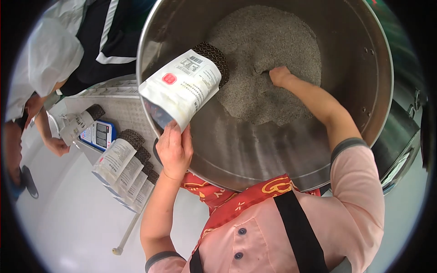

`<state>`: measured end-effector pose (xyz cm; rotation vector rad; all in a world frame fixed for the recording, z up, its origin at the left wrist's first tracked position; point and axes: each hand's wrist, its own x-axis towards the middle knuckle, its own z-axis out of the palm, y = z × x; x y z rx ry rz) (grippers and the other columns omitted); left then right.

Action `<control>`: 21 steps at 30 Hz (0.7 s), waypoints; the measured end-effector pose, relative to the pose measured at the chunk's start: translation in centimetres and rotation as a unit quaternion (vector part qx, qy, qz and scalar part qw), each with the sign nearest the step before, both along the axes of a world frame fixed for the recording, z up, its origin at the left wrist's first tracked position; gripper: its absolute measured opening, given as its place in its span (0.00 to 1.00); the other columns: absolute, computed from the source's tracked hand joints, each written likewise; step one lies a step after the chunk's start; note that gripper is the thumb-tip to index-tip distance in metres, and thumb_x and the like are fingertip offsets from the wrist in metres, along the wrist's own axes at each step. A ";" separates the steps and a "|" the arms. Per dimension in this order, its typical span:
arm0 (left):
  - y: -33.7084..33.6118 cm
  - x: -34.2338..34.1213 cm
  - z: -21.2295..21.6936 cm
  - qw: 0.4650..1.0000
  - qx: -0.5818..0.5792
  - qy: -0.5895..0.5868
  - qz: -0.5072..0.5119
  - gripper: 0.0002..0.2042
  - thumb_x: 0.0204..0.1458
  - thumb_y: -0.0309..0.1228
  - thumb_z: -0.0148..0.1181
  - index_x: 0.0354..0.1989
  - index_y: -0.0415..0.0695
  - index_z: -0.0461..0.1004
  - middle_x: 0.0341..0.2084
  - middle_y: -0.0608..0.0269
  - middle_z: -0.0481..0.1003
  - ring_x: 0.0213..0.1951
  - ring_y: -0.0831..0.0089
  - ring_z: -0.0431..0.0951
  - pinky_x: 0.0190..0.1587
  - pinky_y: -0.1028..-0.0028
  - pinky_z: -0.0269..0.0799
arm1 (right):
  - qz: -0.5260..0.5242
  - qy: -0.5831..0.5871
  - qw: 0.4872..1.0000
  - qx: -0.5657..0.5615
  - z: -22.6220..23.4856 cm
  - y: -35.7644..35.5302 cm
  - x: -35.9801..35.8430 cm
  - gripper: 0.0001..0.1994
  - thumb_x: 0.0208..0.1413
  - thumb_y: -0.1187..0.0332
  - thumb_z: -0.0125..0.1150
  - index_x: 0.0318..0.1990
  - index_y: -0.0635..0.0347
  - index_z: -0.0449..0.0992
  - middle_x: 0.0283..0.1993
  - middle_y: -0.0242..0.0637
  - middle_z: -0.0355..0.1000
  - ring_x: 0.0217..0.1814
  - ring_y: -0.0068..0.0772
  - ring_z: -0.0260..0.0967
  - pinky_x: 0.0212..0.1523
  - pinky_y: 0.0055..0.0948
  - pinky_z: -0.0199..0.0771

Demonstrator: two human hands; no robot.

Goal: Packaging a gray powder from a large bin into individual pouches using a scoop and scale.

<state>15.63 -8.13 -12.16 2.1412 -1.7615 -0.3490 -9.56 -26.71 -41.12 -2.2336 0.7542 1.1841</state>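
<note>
A large round metal drum [205, 175] stands in front of me, with a mound of grey-brown grainy powder [282, 41] inside. My left hand [175, 148] pinches the near end of a white printed pouch [182, 88] at the drum's left rim. The pouch has a red mark and a dark patterned end, which points over the powder. My right hand [279, 76] is closed at a hollow in the mound, its fingertips partly hidden. What it grips, if anything, does not show.
Several similar pouches [123, 168] lie in an overlapping row at left, beside a blue-edged digital scale [98, 135]. Across from them, a co-worker's hand [58, 146] is near another pouch [76, 125]. A metal vessel [400, 136] stands at right.
</note>
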 end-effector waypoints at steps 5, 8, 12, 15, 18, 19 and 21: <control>0.1 0.3 -0.2 1.000 -0.010 -0.009 -0.024 0.12 0.40 0.16 0.61 0.35 0.30 0.69 0.27 0.46 0.74 0.25 0.55 0.76 0.26 0.67 0.70 | 0.034 0.030 0.999 0.010 -2.2 0.4 -0.3 0.10 0.49 0.75 0.51 0.35 0.64 0.78 0.40 0.46 0.75 0.43 0.42 0.74 0.43 0.37 0.74; -0.3 0.1 0.2 1.000 0.003 0.001 -0.014 0.12 0.40 0.15 0.61 0.35 0.30 0.70 0.27 0.46 0.74 0.24 0.55 0.76 0.26 0.67 0.70 | 0.025 0.025 0.998 0.047 -2.5 0.0 -0.6 0.09 0.48 0.74 0.51 0.34 0.66 0.77 0.38 0.46 0.75 0.42 0.43 0.74 0.43 0.37 0.74; 0.0 0.1 0.2 1.000 0.002 -0.007 -0.005 0.11 0.40 0.15 0.62 0.35 0.30 0.70 0.27 0.46 0.74 0.24 0.55 0.76 0.25 0.67 0.70 | 0.043 0.023 0.996 0.080 -1.8 -0.3 -0.2 0.09 0.48 0.74 0.51 0.34 0.67 0.77 0.37 0.47 0.74 0.42 0.43 0.74 0.43 0.37 0.74; -0.2 0.1 0.3 1.000 0.002 0.010 -0.002 0.12 0.40 0.15 0.62 0.35 0.30 0.70 0.27 0.47 0.74 0.24 0.54 0.75 0.25 0.68 0.70 | 0.031 0.012 0.995 0.095 -2.3 -0.4 -0.5 0.10 0.48 0.73 0.52 0.34 0.67 0.77 0.37 0.48 0.74 0.42 0.44 0.73 0.43 0.38 0.73; -0.3 0.2 0.4 0.998 0.020 -0.036 -0.042 0.16 0.45 0.13 0.58 0.43 0.31 0.66 0.24 0.56 0.76 0.24 0.65 0.77 0.27 0.75 0.70 | 0.019 -0.005 0.993 0.115 -3.1 -0.1 -0.9 0.10 0.48 0.73 0.52 0.35 0.66 0.77 0.38 0.48 0.74 0.42 0.45 0.73 0.44 0.39 0.73; -0.2 0.2 0.2 0.999 0.006 -0.033 -0.041 0.16 0.45 0.13 0.58 0.44 0.31 0.66 0.24 0.56 0.77 0.24 0.65 0.77 0.27 0.75 0.70 | 0.019 -0.014 0.992 0.126 -3.3 0.0 -0.9 0.10 0.47 0.74 0.52 0.36 0.67 0.76 0.39 0.48 0.74 0.42 0.45 0.72 0.43 0.40 0.73; -0.1 0.2 0.1 0.999 -0.005 -0.029 -0.040 0.17 0.45 0.13 0.58 0.45 0.31 0.65 0.24 0.56 0.77 0.24 0.65 0.77 0.26 0.74 0.70 | 0.012 -0.034 0.991 0.128 -3.6 0.7 -0.8 0.10 0.48 0.72 0.52 0.35 0.66 0.77 0.38 0.48 0.74 0.43 0.46 0.72 0.44 0.40 0.72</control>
